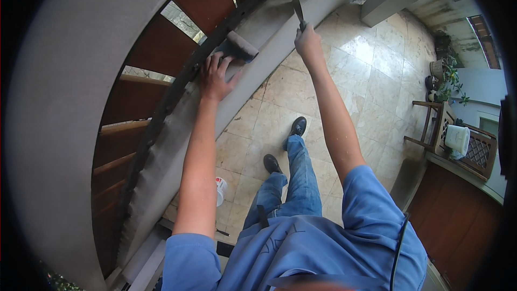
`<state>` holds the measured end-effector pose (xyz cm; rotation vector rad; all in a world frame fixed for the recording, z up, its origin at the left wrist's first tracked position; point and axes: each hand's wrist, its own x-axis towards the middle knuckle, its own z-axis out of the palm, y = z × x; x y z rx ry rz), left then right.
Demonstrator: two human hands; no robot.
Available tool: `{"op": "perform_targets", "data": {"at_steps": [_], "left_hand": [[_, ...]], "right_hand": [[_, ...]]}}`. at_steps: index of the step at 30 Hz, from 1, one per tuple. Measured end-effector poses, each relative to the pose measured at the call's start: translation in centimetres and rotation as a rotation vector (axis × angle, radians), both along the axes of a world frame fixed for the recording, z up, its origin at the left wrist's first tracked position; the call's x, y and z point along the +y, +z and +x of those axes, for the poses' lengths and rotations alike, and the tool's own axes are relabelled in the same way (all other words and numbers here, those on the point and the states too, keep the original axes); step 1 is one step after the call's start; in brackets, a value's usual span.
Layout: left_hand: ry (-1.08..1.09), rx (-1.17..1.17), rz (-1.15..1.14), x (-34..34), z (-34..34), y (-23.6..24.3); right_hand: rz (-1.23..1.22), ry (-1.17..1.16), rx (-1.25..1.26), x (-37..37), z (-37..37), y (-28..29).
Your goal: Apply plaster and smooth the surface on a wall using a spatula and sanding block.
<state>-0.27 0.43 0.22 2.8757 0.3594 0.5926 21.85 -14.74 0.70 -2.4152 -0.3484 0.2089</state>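
Observation:
My right hand (309, 46) is closed around the dark handle of a putty knife (298, 9), whose pointed grey blade is directed up and away from me. At the low wall, my left hand (216, 81) lies with its fingers spread on the ledge. Just beyond those fingertips rests a dusty grey, cylinder-like object (242, 46) with a dark part beside it. Its exact kind I cannot make out, and the fingers seem to touch its near side without wrapping round it. Pale, dusty wall surface (277, 43) runs along beneath both hands.
Brown slats (164, 44) in a dark curved frame line the wall's left. A white bucket (221, 191) stands on the tiled floor (258, 118) beside my left forearm. To the right are a wooden chair (431, 124), a white container (457, 139) and potted plants (448, 83).

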Motion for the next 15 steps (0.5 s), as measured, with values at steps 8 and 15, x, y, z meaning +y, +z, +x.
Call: {"op": "perform_targets", "data": {"at_steps": [8,15], "left_hand": [[0.004,0.001,-0.005,0.2,0.7,0.0],[0.018,0.040,-0.038,-0.3,0.7,0.2]], "right_hand": [[-0.060,-0.069,0.131,1.2,-2.0,0.9],[-0.093,-0.021,0.060,2.4,1.6,1.2]]}}
